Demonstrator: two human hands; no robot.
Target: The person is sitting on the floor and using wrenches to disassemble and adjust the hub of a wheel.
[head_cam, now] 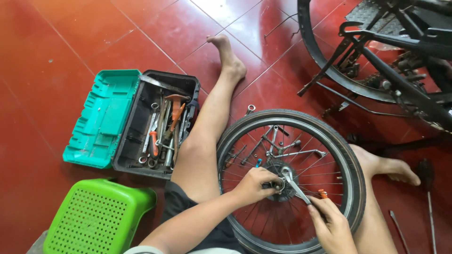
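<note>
Red glossy floor tiles (70, 42) filled the room, and a bicycle wheel (291, 181) was laid flat on them between the seated person's bare legs. At the hub (278, 180) the left hand (254, 184) was closed, its fingers wrapped about the axle end. The right hand (329, 225) was clamped on the lower end of a silver spanner (295, 185), whose ring end sat on the hub nut. The spanner's long axis ran from the hub toward five o'clock, so the nut lay at about eleven o'clock from the right hand, while the left hand was touching the hub and was the nearer of the two. The wheel was seen as a black tyre on a bright rim with thin spokes; loose metal tools (282, 143) showed through them at twelve o'clock. Farther out, at ten o'clock, an open toolbox (155, 124) with a teal lid was crammed with tools. A green plastic stool (96, 217) stood at eight o'clock. A black bicycle frame (400, 56) lay at one o'clock.
</note>
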